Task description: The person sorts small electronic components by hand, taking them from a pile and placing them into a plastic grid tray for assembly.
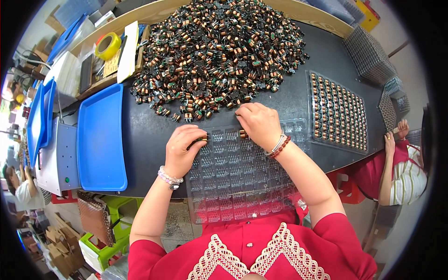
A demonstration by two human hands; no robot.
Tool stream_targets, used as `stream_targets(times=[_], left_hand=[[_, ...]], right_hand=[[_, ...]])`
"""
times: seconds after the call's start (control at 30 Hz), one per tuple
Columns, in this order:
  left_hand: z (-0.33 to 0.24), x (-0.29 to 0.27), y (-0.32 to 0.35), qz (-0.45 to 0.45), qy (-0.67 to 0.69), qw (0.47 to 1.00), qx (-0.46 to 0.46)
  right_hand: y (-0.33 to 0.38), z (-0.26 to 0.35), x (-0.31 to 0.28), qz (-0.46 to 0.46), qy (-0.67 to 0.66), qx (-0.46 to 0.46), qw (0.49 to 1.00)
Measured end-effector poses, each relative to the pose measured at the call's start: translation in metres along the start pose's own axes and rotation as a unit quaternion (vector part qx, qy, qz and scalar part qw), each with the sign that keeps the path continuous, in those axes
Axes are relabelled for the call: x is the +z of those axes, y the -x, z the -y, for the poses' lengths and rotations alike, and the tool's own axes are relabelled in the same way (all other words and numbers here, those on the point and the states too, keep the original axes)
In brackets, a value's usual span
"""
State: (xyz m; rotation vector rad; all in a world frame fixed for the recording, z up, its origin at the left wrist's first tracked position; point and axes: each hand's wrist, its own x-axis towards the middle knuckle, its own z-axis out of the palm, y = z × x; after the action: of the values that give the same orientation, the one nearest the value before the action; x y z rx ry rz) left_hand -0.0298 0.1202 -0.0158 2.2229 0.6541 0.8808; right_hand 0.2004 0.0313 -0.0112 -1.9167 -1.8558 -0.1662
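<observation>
A clear plastic tray [240,179] with rows of small pockets lies in front of me, its near end over the table edge. My left hand [181,147] is closed at its upper left corner, thumb and fingers pinching a small copper-wound coil [202,138]. My right hand [260,123] is over the tray's far edge, its fingers curled together and their tips by the pile; what they pinch is mostly hidden. Under that palm shows another copper coil [243,134], and I cannot tell whether it is held or sits in a pocket. Beyond both hands rises a large pile of coils [219,51].
A filled tray of coils [339,112] lies to the right, with stacked trays [368,53] behind it. At left are a blue tray [101,140], a wooden box [100,85] and yellow tape [108,45]. Another person's hands [395,133] work at far right.
</observation>
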Motion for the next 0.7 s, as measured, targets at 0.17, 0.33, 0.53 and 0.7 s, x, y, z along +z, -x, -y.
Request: stream_targets(times=[0.17, 0.33, 0.53, 0.7], left_hand=[[0.006, -0.002, -0.002, 0.033, -0.056, 0.997, 0.031], [-0.003, -0.006, -0.009, 0.039, -0.127, 0.987, 0.084], [0.016, 0.003, -0.037, -0.103, -0.16, 0.98, -0.064], [0.028, 0.01, -0.046, -0.082, -0.184, 0.977, -0.074]], right_hand=[[0.005, -0.006, 0.005, -0.017, -0.018, 0.007, 1.0], [0.006, -0.011, 0.004, 0.001, -0.046, 0.049, 0.998], [0.001, -0.006, -0.003, -0.007, -0.008, 0.045, 0.999], [0.015, 0.021, -0.011, -0.035, -0.148, -0.052, 0.987]])
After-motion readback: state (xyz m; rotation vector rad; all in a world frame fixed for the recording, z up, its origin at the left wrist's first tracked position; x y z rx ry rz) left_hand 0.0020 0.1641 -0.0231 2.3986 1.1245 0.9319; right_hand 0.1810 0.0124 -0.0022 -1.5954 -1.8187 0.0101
